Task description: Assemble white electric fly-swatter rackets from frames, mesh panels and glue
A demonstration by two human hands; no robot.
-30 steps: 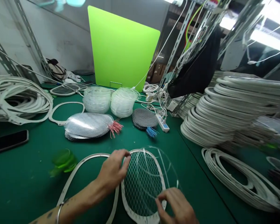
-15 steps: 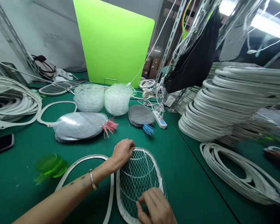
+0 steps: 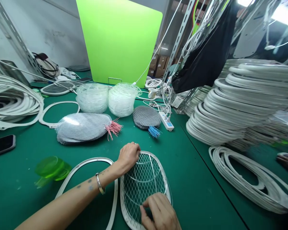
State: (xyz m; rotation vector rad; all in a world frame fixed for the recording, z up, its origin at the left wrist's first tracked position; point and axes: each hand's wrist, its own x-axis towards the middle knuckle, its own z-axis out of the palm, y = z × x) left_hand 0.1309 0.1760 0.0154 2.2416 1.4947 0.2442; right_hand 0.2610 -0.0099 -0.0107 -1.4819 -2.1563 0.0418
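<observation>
Bare left hand (image 3: 128, 157) and forearm (image 3: 69, 199), silver bangle (image 3: 100, 183) at wrist, small dark tattoos (image 3: 90, 185).

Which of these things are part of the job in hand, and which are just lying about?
In use: left hand, right hand, swatter frame, wire mesh.
Lying about: empty frame, silver mesh stack, phone, power strip.

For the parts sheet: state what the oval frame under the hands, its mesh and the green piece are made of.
The oval frame looks like white moulded plastic, smooth with a slight sheen. Its wire mesh looks metal, thin and bright, though a coating cannot be ruled out. The green piece seems translucent plastic: light glows through it.
</observation>
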